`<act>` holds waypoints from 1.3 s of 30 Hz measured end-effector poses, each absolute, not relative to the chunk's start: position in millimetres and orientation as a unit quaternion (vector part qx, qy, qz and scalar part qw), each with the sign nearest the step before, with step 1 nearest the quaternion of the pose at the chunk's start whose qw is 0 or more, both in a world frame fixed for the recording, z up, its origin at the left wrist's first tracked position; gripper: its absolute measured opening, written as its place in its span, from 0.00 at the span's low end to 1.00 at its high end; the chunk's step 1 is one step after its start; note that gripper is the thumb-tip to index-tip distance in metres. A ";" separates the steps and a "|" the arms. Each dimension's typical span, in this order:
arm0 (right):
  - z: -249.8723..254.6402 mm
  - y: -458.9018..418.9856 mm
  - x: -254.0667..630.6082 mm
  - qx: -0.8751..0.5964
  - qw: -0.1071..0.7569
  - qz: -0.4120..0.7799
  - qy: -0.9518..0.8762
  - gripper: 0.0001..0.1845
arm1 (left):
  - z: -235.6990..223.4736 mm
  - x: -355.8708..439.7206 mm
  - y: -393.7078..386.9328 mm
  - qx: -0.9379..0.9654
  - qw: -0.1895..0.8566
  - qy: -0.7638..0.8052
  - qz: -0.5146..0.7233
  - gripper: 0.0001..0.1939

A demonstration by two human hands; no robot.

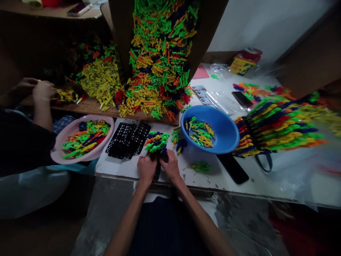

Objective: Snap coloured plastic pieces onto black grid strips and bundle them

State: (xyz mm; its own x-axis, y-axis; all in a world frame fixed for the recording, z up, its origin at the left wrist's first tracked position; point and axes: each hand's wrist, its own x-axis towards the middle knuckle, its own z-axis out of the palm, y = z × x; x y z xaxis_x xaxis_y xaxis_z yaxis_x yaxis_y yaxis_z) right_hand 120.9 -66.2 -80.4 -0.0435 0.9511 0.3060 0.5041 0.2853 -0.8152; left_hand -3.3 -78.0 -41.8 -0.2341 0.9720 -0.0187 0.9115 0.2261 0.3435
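At the table's front edge, my left hand (147,168) and my right hand (170,165) are closed side by side around a black perforated plastic holder (157,171). Small green, orange, yellow and dark blue plastic pieces (157,142) stick out of its far end. My fingertips are partly hidden. Left of my hands lies a pile of black perforated plastic holders (127,140). To the right, a blue basin (225,129) contains yellow and green pieces, and a few loose green pieces (201,167) lie on the white tabletop.
Behind is a large heap of coloured pieces (160,71). On the left, a co-worker's hands (42,89) are near a pink basin (60,151). A black phone (234,169) and a filled black rack (252,133) sit right, with another phone (242,99) farther back.
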 end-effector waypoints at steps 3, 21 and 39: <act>-78.5 -68.0 120.4 -0.534 0.438 0.264 -0.673 0.04 | -40.4 -2.9 -78.1 0.606 0.118 0.776 0.127 0.18; -77.5 -71.8 124.5 -0.566 0.499 0.339 -0.562 0.08 | -43.8 -4.8 -77.4 0.604 0.128 0.769 0.164 0.18; -80.0 -72.7 118.7 -0.567 0.453 0.238 -0.646 0.11 | -48.4 -8.9 -76.7 0.635 0.108 0.754 0.129 0.17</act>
State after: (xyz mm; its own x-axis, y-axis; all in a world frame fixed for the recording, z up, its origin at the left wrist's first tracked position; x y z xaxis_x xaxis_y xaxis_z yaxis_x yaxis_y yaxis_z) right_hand 118.7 -72.7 -80.0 0.0527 0.9476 0.3151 0.5174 0.2440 -0.8202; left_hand -8.9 -76.7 -48.4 -0.1702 0.9854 0.0016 0.9299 0.1601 0.3311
